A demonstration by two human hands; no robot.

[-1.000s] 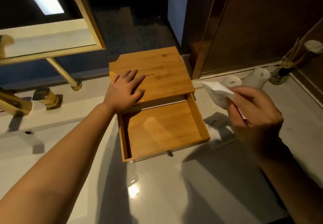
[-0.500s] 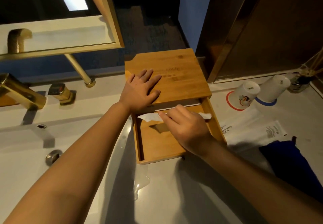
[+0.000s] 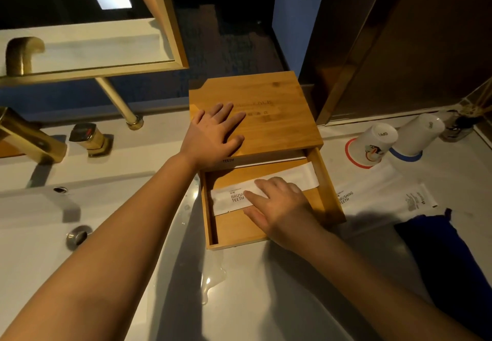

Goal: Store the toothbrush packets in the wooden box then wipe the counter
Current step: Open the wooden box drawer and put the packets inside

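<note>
A: Where are the hands?

B: The left hand (image 3: pixel 213 135) lies flat on the sliding lid of the wooden box (image 3: pixel 255 125), fingers straight and slightly spread. The right hand (image 3: pixel 279 205) reaches into the open tray of the box, fingers nearly straight and close together, pressing on a white toothbrush packet (image 3: pixel 231 199).

A: And that packet, where is it exactly?

B: Inside the tray, lying at a slant from lower left to upper right. Its middle is hidden under the right hand. The printed words read "BRUSH" and "TEETH", with the first word cut off by a finger. A second packet (image 3: pixel 269 160) sits further back in the tray, mostly tucked under the lid; only a thin white edge and the word "TEETH" show.

A: Any packets outside the box?

B: Yes, more packets on the counter (image 3: pixel 383 197) just right of the box. They overlap, so I cannot tell how many. One reads "BRUSHING TEETH".

A: What else is nearby?

B: Two upturned white cups (image 3: pixel 375 143) behind those packets, a dark blue cloth (image 3: pixel 439 250) at the right in deep shadow, a small puddle (image 3: pixel 213 274) in front of the box, and a brass tap (image 3: pixel 29 135) at the left, cut off by the frame edge.
</note>
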